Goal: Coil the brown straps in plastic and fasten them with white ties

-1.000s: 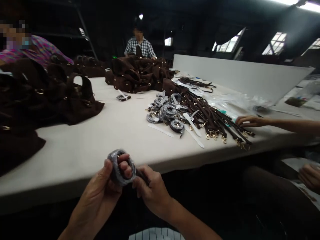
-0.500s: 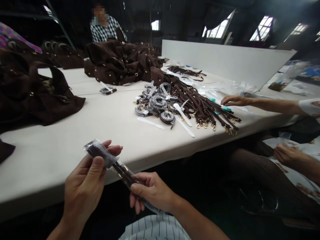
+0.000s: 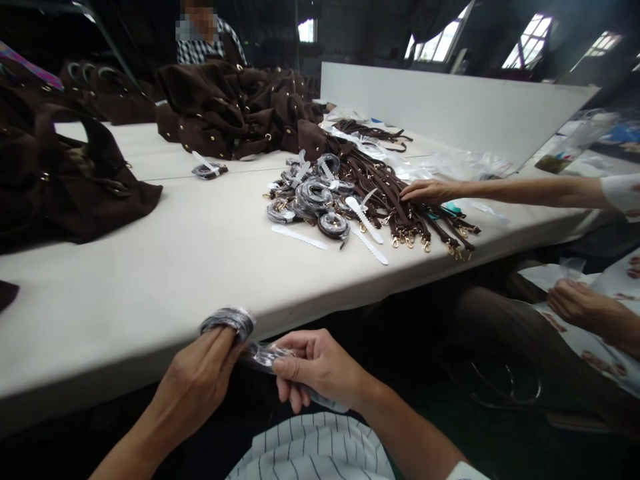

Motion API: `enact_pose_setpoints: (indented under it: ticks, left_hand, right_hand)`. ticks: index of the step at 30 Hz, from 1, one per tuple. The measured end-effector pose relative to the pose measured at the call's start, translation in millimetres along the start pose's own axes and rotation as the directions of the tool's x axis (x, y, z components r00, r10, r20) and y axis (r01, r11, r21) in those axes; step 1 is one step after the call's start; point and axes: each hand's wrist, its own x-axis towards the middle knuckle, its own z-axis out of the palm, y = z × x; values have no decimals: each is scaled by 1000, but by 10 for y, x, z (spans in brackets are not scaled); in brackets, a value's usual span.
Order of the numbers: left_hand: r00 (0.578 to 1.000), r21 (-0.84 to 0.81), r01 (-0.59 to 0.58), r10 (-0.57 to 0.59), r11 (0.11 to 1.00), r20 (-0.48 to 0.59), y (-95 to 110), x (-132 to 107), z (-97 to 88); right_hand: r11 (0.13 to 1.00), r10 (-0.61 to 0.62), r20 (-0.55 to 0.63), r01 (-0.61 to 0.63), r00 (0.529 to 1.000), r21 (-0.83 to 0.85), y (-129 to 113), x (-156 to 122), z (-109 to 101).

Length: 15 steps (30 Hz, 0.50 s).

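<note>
At the near edge of the white table (image 3: 150, 267), my left hand (image 3: 200, 380) is closed on a coiled dark strap in clear plastic wrap (image 3: 227, 321). My right hand (image 3: 320, 367) pinches the loose wrapped end of the same strap just to the right, below the table edge. On the table beyond lie a heap of several wrapped strap coils (image 3: 313, 200) and a pile of brown straps with gold clasps (image 3: 400, 207).
A co-worker's hand (image 3: 425, 191) rests on the strap pile from the right. Their other hand (image 3: 575, 303) is in their lap. Brown suede bags lie at left (image 3: 60, 180) and at the back (image 3: 230, 110). White serrated strips (image 3: 300, 237) lie near the coils. A person in a checked shirt (image 3: 205, 40) sits far back.
The strap, stretched out between my hands half a second ago, is coiled again at my left hand. Both hands dropped toward the table edge. The co-worker's hand slid left onto the strap pile.
</note>
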Motion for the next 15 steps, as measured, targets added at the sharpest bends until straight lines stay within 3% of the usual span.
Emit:
enact_pose_setpoints:
  ticks: [5, 8, 11, 15]
  left_hand:
    - [983, -31, -55, 60, 998, 172, -12, -162, 28]
    - [984, -99, -46, 62, 994, 165, 57, -211, 56]
    - [987, -173, 23, 5, 985, 159, 100, -243, 79]
    - [967, -295, 175, -107, 939, 232, 152, -313, 118]
  right_hand:
    - [997, -33, -16, 34, 999, 65, -115, 8, -73]
    - [979, 8, -42, 0, 999, 202, -121, 69, -121]
    - [930, 82, -64, -53, 995, 363, -106, 143, -170]
    - [815, 165, -27, -121, 986, 567, -77, 222, -225]
